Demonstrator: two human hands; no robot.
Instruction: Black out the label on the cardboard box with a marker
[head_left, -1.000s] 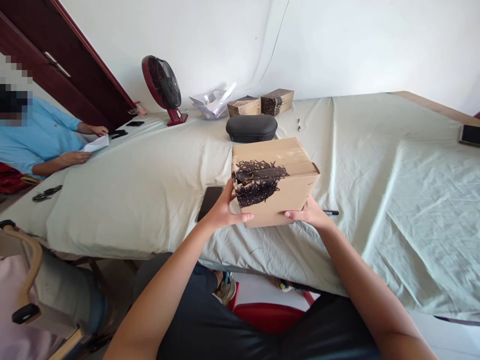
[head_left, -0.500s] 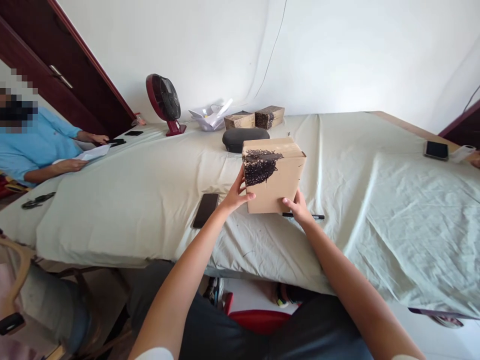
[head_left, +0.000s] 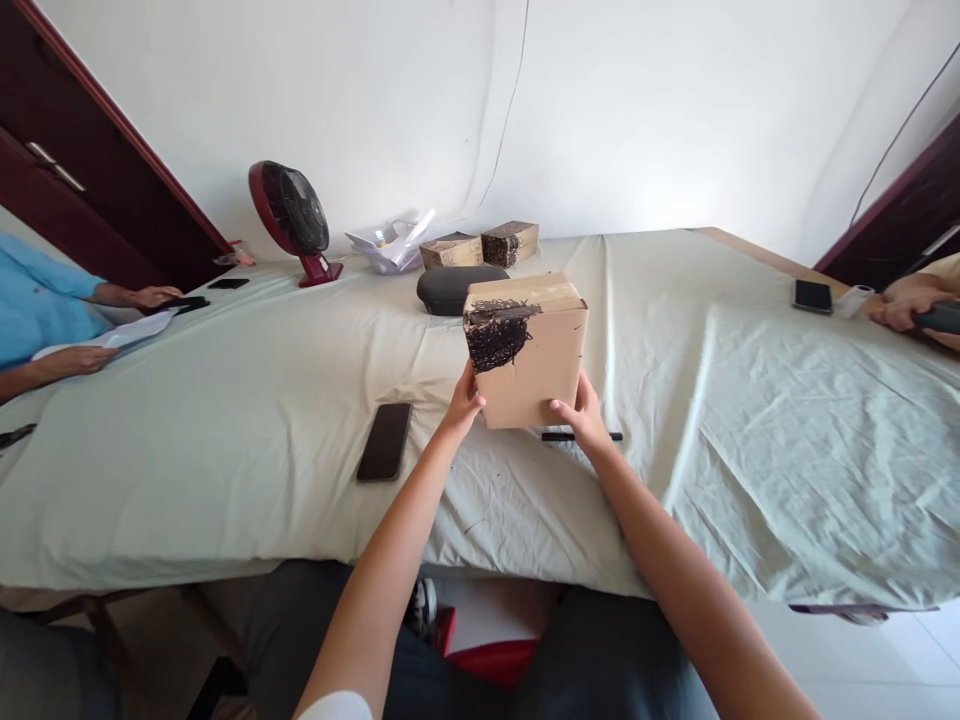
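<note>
A brown cardboard box (head_left: 536,370) with black scribbles on its upper left corner is gripped between both my hands. My left hand (head_left: 465,400) holds its lower left edge, thumb on the front face. At the lower right edge, my right hand (head_left: 583,412) presses with its thumb on the front and its fingers along the side. Just below the box lies a black pen (head_left: 616,436), partly behind my right hand. To the left of my left hand is a dark phone (head_left: 385,442). A black case (head_left: 459,289) sits behind the box.
Two scribbled boxes (head_left: 510,243) and a clear basket (head_left: 390,252) stand by the wall, beside a red fan (head_left: 292,215). A person in blue (head_left: 52,290) holds papers at the left. Another person's hands (head_left: 911,303) and a dark device (head_left: 812,295) are at the right.
The view has turned to the right, bringing another person's hands in at the right edge. My left hand has shifted a little on the box, its thumb now nearer the left edge.
</note>
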